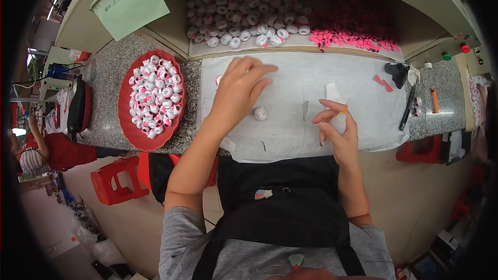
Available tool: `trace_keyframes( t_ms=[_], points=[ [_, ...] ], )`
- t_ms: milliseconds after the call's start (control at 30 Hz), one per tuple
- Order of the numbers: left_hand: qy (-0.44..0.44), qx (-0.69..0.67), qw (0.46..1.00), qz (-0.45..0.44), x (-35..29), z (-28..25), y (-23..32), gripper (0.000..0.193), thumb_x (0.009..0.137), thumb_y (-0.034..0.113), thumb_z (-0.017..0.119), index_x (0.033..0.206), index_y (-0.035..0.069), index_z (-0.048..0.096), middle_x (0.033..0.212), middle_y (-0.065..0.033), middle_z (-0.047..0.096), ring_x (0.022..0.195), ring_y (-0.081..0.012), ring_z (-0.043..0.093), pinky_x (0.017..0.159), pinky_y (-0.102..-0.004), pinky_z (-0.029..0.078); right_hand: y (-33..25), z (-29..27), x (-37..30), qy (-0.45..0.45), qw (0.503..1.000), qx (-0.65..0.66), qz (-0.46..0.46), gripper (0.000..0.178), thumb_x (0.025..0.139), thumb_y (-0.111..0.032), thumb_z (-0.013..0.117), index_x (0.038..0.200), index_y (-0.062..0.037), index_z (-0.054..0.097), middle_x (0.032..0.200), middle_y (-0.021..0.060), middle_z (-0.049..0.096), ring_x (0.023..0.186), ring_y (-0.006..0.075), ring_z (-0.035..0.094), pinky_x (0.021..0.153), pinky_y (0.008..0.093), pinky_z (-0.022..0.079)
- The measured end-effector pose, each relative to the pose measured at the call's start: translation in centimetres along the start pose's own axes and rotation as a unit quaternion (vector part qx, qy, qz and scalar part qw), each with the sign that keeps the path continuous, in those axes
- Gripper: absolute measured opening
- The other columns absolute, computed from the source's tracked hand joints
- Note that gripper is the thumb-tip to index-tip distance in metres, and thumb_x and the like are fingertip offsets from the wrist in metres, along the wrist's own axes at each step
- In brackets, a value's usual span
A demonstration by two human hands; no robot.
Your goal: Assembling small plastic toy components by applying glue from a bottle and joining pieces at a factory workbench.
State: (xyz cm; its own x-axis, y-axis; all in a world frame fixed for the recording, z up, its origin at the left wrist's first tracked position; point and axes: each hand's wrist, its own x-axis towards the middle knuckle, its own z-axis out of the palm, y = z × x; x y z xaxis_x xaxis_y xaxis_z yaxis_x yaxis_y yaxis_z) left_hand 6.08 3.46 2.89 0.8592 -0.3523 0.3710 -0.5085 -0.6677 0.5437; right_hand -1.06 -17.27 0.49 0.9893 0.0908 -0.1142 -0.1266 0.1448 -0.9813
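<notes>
A: Where is the left hand [239,89] hovering?

B: It's hanging over the left half of the white sheet [280,142]. Its thumb and forefinger are standing apart, leaving a narrow gap.

A: And the right hand [340,129]?

B: That one is bending its fingers over the sheet's right half, near the front edge, and it's wearing a yellow band [344,109] on one finger. The thumb and fingers are curling toward each other, but I can't tell whether they're holding anything.

A: What about the single white roll [260,114]?

B: It's lying on the sheet, a bit left of its middle.

A: Are other rolls showing?

B: Yes, a red bowl [140,140] full of white-and-pink rolls [155,91] is standing left of the sheet, and a heap of white rolls [244,18] is sitting beyond its far edge.

A: And the pink pieces [353,40]?

B: They're piling up beyond the sheet's far edge, toward its right side. A black pen [407,109] is lying at its right edge.
</notes>
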Motion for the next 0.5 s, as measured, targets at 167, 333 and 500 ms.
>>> trace_keyframes(
  t_ms=[167, 333, 500],
  points=[
    [0.055, 0.189, 0.972, 0.131, 5.8, 2.9, -4.0, 0.025, 0.060, 0.004, 0.060, 0.084, 0.008, 0.057, 0.079, -0.0043, 0.051, 0.078, -0.0206, 0.047, 0.070, -0.0316, 0.037, 0.0, 0.4, -0.5, -0.010, 1.000, 0.008, -0.009, 0.036, 0.068, 0.002, 0.050, 0.104, 0.0003, 0.043, 0.074, 0.0079, 0.051, 0.050, 0.0077, 0.041, 0.043, 0.0181, 0.035],
    [0.042, 0.217, 0.948, 0.229, 5.8, 2.2, -4.7, 0.024, 0.061, 0.004, 0.060, 0.084, 0.006, 0.056, 0.081, -0.0041, 0.051, 0.080, -0.0185, 0.048, 0.070, -0.0305, 0.038, 0.0, -0.1, -1.1, 0.010, 0.999, 0.046, -0.028, 0.036, 0.070, -0.002, 0.047, 0.105, -0.0001, 0.038, 0.085, 0.0104, 0.044, 0.050, 0.0095, 0.042, 0.042, 0.0192, 0.036],
    [0.086, -0.432, 0.892, -0.101, 0.5, 0.3, 0.1, 0.017, 0.070, 0.000, 0.055, 0.087, 0.002, 0.056, 0.091, -0.0080, 0.052, 0.084, -0.0123, 0.048, 0.067, -0.0231, 0.041, -1.1, -0.4, -1.3, -0.035, 0.988, 0.145, -0.047, 0.029, 0.073, -0.002, 0.045, 0.100, 0.0009, 0.037, 0.097, 0.0119, 0.037, 0.058, 0.0123, 0.046, 0.045, 0.0206, 0.043]
  ],
)
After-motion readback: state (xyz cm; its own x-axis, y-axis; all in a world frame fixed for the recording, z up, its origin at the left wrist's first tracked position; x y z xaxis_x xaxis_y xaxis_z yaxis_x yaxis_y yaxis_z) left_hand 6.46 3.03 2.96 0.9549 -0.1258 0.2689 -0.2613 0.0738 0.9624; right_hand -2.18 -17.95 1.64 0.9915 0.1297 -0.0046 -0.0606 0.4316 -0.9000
